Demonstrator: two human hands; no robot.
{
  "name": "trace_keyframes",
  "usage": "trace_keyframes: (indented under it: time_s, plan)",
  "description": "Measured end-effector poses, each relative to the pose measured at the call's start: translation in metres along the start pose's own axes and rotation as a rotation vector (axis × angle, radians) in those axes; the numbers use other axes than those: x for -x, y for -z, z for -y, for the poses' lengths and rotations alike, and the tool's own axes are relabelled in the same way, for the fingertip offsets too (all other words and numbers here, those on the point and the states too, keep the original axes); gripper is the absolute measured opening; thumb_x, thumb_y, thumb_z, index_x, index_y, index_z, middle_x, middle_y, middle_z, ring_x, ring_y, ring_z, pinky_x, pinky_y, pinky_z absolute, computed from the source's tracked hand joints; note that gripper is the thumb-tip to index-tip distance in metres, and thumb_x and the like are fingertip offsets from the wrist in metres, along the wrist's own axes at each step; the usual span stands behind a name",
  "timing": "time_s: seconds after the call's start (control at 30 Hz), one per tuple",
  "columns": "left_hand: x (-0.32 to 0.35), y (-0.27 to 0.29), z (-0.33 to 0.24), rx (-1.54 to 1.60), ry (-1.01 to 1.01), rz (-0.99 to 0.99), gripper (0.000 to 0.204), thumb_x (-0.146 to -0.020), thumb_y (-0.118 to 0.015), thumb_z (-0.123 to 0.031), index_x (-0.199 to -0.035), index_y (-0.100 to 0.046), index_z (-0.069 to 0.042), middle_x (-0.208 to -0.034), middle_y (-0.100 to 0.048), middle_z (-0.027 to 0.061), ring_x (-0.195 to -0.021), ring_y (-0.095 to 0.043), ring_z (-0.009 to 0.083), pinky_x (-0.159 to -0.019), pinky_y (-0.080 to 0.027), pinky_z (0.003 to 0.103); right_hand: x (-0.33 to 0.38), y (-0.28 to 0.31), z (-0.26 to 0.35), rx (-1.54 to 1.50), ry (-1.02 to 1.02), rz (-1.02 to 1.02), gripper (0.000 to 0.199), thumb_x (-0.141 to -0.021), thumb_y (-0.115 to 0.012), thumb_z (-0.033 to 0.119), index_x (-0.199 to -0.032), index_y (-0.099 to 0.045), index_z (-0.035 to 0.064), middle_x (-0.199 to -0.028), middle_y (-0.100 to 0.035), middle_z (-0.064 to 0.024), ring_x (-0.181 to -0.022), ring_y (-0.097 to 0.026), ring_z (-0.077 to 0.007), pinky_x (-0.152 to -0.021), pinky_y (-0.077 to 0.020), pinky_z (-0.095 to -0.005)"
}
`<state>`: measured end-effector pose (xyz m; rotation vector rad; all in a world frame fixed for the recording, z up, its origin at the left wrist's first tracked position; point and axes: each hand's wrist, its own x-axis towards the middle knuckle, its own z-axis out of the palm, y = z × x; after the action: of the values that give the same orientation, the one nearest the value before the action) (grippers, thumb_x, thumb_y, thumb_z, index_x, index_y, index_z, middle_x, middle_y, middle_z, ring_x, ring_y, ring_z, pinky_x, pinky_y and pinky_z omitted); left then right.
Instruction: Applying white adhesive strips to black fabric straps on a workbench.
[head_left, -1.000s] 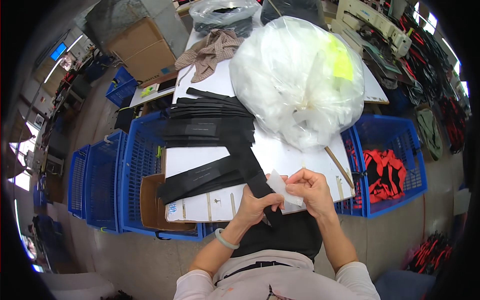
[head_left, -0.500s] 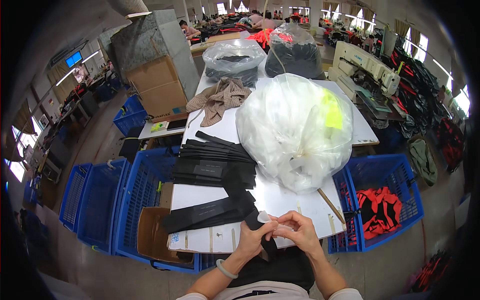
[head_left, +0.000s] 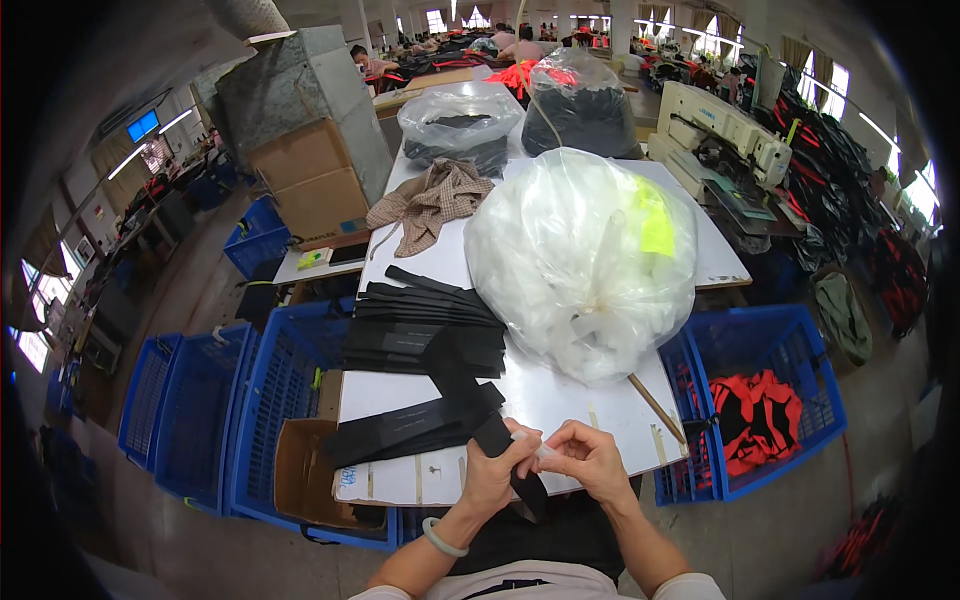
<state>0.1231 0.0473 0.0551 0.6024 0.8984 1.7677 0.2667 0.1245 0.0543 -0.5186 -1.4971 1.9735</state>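
Both hands at the worktop's [head_left: 560, 395] near edge: left hand [head_left: 492, 470] clenched on the black fabric strip [head_left: 505, 450], right hand [head_left: 590, 462] pinching a small white bit w/ it — strip looks light, limp, so best gripped near its end.

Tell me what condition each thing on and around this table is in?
Black strip: held in both hands, hanging off the table edge.
Left hand: closed on the strip.
Right hand: pinching a small pale piece.
Big clear bag: stuffed full, tied.
Stack of black strips: lying flat.
Cardboard box: open.
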Motion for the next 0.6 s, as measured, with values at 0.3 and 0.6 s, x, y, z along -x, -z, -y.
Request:
trace_keyframes:
  time_s: [0.3,0.6]
  plan:
    - [-0.023,0.003,-0.018,0.179,-0.024,-0.25,0.021,-0.091,-0.06,-0.014,-0.075,-0.053,-0.003,-0.058,-0.045,0.0029,-0.045,-0.043,0.0128,-0.05,-0.045,0.03,0.001,-0.009,0.0,-0.001,0.191,-0.145,0.009,-0.084,-0.07,-0.002,-0.089,-0.064,-0.0052,-0.084,-0.061,-0.0057,-0.075,-0.06,-0.0105,-0.071,-0.0488,-0.0228]
    - [-0.049,0.022,-0.029,0.654,0.159,-0.206,0.034,-0.089,-0.068,-0.038,-0.078,-0.055,-0.009,-0.063,-0.043,-0.0013,-0.048,-0.037,0.0083,-0.05,-0.036,0.025,-0.01,-0.019,0.032,0.592,0.085,-0.016,0.017,-0.076,-0.078,0.01,-0.077,-0.064,0.0005,-0.067,-0.058,-0.0005,-0.057,-0.047,-0.0061,-0.052,-0.036,-0.0224]
